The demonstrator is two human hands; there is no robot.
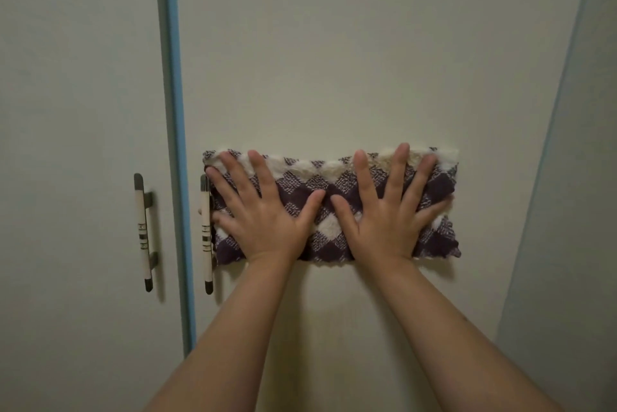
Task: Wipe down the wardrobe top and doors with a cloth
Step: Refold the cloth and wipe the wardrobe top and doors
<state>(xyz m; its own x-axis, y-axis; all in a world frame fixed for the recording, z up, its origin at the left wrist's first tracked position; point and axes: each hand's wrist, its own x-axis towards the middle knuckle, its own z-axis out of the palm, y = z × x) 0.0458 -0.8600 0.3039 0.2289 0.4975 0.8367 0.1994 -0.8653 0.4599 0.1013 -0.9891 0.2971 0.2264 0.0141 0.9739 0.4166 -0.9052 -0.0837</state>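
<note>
A purple and cream checked cloth (329, 184) lies folded into a wide strip flat against the pale right wardrobe door (350, 61). My left hand (263, 214) presses on the cloth's left half with its fingers spread and straight. My right hand (387, 211) presses on the right half the same way, and the two thumbs nearly meet in the middle. The cloth's left end sits right beside the door's handle (206, 234).
The left wardrobe door (73, 111) has its own cream and dark handle (144, 231). A blue strip (178, 144) runs down between the two doors. A bluish-grey side surface (574, 211) borders the right door's edge.
</note>
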